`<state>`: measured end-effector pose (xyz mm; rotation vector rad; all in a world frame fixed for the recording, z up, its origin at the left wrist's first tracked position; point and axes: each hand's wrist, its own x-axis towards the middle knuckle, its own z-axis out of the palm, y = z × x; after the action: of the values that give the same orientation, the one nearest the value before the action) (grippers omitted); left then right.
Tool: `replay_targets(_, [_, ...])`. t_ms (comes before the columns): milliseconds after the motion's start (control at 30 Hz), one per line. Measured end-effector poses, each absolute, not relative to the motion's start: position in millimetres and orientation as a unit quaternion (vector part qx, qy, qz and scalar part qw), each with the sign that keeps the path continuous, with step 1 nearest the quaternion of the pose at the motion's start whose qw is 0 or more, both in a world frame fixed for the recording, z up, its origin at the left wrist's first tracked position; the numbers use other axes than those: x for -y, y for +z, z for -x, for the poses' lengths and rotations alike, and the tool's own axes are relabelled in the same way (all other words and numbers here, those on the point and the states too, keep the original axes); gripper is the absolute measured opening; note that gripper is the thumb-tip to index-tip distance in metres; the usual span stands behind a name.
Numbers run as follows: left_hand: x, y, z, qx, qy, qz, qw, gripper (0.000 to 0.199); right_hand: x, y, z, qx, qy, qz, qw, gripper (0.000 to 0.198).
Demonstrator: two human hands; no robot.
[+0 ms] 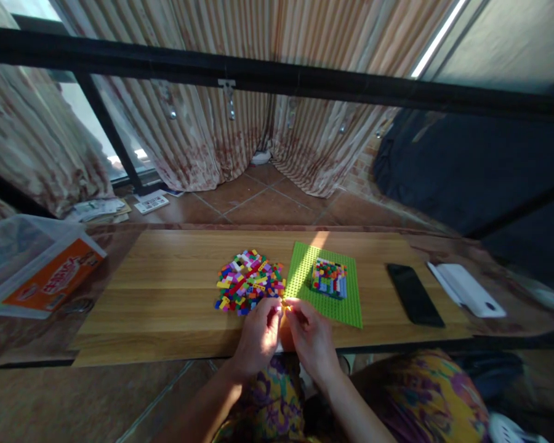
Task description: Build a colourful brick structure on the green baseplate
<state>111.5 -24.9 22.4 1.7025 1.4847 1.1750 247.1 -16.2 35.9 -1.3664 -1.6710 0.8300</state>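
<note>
My left hand and my right hand meet at the table's front edge, thumbs and fingertips pinched together. Between them is a small yellow toy brick, mostly covered by the fingers and lit by sun. A loose pile of colourful toy bricks lies just beyond my left hand. To the right of the pile rests a green studded baseplate, turned slightly. On it stands a low, roughly square block of many-coloured bricks.
A black phone lies on the wooden table at the right, with a white flat object beyond it. A clear plastic box with an orange label stands at the left. A dark metal bar crosses the view above.
</note>
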Motion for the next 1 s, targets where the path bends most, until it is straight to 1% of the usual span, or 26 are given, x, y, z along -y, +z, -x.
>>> replay_targets(167, [25,23,-110,-0.565,0.442,-0.626,0.305,0.016,3,30,-279,0.632,0.28,0.573,0.44,0.03])
replay_targets(367, [25,23,-108,-0.554,0.429,-0.645,0.304,0.013,-19,28,-339,0.531,0.244,0.664,0.467,0.039])
replay_targets(467, [24,24,-108,-0.556,0.426,-0.647,0.301,0.013,-32,27,-352,0.52,0.195,0.685,0.472,0.039])
replay_targets(533, [23,25,-109,-0.556,0.425,-0.647,0.303,0.013,-40,25,-355,0.514,0.184,0.682,0.486,0.038])
replay_targets(667, [23,26,-109,-0.553,0.421,-0.646,0.317,0.013,-56,20,-354,0.493,0.207,0.657,0.532,0.032])
replay_targets(767, [23,26,-108,-0.552,0.422,-0.646,0.316,0.013,-65,16,-355,0.488,0.212,0.648,0.545,0.029])
replay_targets(1000, [23,26,-108,-0.555,0.413,-0.653,0.308,0.015,-73,7,-355,0.44,0.291,0.627,0.574,0.033])
